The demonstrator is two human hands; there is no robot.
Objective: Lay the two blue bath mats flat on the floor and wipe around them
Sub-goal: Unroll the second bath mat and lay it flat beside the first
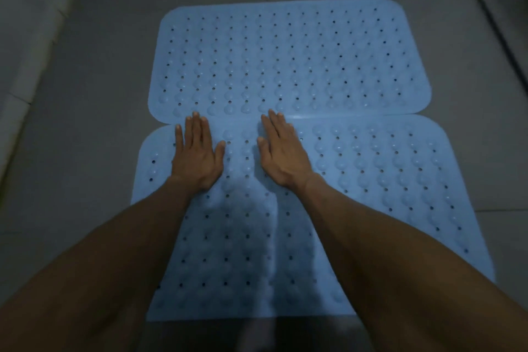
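Head view, looking down at the floor (85, 128): no brand, label or writing can be read on anything; the light is dim and bluish. Underfoot is grey tile with faint grout lines; a pale raised ledge (25, 46) runs along the left side, and a dark edge crosses the upper right corner.

Two light blue bath mats lie flat on the tile, long sides together. The far mat (288, 57) has rounded corners, rows of raised bumps and small drain holes; its near edge meets the far edge of the near mat (385, 174), and whether they touch or slightly overlap I cannot tell. The near mat has the same bumps and holes; its lower part falls in shadow between the person's forearms.

Both hands press palm-down on the near mat close to that seam. The left hand (197, 151) has its fingers straight and close together, thumb spread, fingertips reaching the seam; the right hand (281, 153) lies flat too, fingers straight and angled up-left, holding nothing.
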